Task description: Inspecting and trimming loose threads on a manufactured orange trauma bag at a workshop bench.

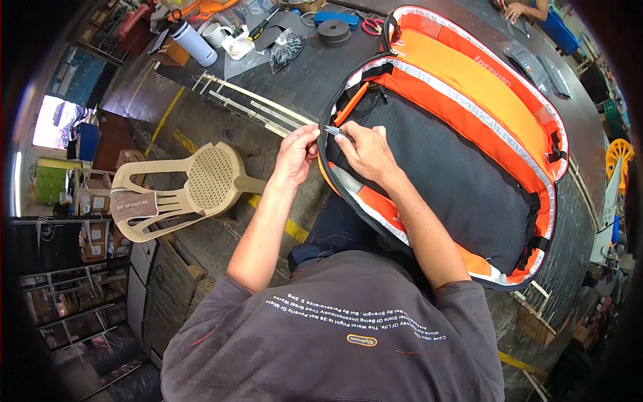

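A large orange, red and black bag (pixel 462 174) with silver reflective strips lies opened out in front of me and to the right, its dark mesh-like panel facing up. At the bag's left edge, my left hand (pixel 297 153) is closed, thumb and fingertips pinching the black edging. My right hand (pixel 368 151) grips small metal pliers (pixel 333 130), whose jaws point left at that same edge, close to my left fingertips. Whether the jaws bite on anything is too small to tell.
Beyond the bag's left side, the dark table (pixel 281 87) bears a bottle (pixel 194 44), a mug (pixel 216 33), a bag of small black parts (pixel 287 50), a black tape roll (pixel 334 32) and scissors (pixel 373 26). A beige plastic chair (pixel 214 177) stands left. Another person's hand (pixel 514 12) shows far right.
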A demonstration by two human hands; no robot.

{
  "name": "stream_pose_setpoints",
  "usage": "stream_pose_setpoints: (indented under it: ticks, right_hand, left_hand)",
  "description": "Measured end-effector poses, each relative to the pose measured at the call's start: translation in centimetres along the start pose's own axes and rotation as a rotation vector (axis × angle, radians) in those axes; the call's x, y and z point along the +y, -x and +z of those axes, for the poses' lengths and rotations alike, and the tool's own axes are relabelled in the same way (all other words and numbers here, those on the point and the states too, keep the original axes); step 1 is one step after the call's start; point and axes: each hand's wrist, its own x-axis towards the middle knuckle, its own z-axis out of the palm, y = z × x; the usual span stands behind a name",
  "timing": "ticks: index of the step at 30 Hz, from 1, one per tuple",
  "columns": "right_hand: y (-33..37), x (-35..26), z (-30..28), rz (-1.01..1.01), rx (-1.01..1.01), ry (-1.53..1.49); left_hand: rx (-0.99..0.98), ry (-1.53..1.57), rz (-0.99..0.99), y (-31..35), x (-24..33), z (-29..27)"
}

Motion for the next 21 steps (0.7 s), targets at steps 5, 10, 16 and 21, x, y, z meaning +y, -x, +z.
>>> stream_pose_setpoints:
  ticks: [5,10,16,21]
  right_hand:
    - [-0.1,-0.3,-0.3,-0.002,0.038,0.036]
    - [-0.2,-1.3,-0.5,0.012,0.025,0.128]
    - [0.0,-1.2,0.5,0.026,0.069,0.050]
    - [-0.5,-1.2,0.2,0.034,0.009,0.069]
  left_hand:
    - [-0.028,-0.035,0.027,0.1,-0.1,0.0]
    - [-0.013,-0.038,0.027,0.3,0.0,0.0]
    - [-0.003,-0.033,0.005,0.3,0.3,0.5]
    - [-0.019,-0.029,-0.009,0.0,0.4,0.1]
